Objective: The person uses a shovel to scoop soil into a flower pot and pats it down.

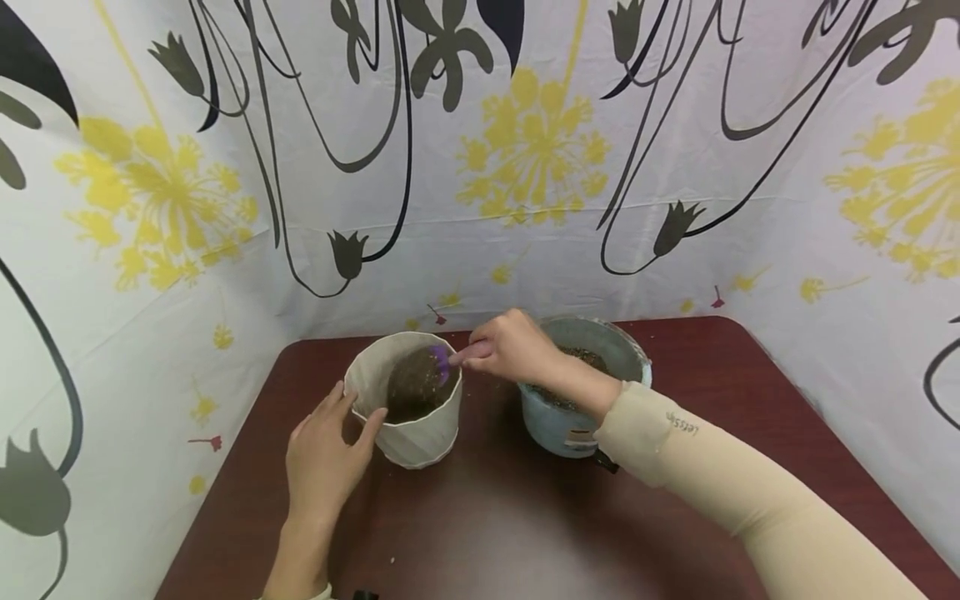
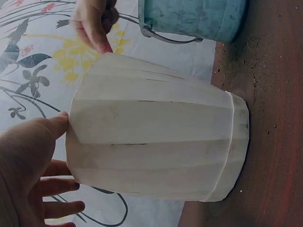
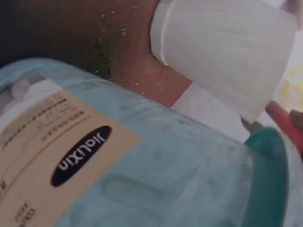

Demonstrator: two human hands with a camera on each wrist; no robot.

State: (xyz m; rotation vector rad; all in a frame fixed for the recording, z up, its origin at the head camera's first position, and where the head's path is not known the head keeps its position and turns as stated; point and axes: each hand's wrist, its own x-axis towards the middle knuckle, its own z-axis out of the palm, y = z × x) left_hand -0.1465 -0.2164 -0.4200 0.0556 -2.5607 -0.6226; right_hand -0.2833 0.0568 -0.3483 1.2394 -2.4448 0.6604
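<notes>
A white fluted plant pot [image 1: 420, 440] stands on the table with dark soil [image 1: 412, 392] inside. My left hand [image 1: 330, 454] is at its near left rim, thumb and fingers spread and fairly straight, the thumb touching the edge. In the left wrist view, that hand's thumb [image 2: 57, 124] meets the rim. My right hand [image 1: 517, 346] grips the pinkish handle of a small garden hand tool [image 1: 471, 352]. Its purple head [image 1: 441, 363] is over the pot's right side, its lower end lost against the soil. A blue bucket [image 1: 551, 425] of soil stands under my right forearm.
The bucket's label [image 3: 71, 156] and dark handle [image 2: 173, 40] show in the wrist views. Loose soil crumbs [image 2: 251, 66] lie on the dark red table [image 1: 480, 517]. Patterned white cloth [image 1: 480, 192] hangs around the table's back and sides.
</notes>
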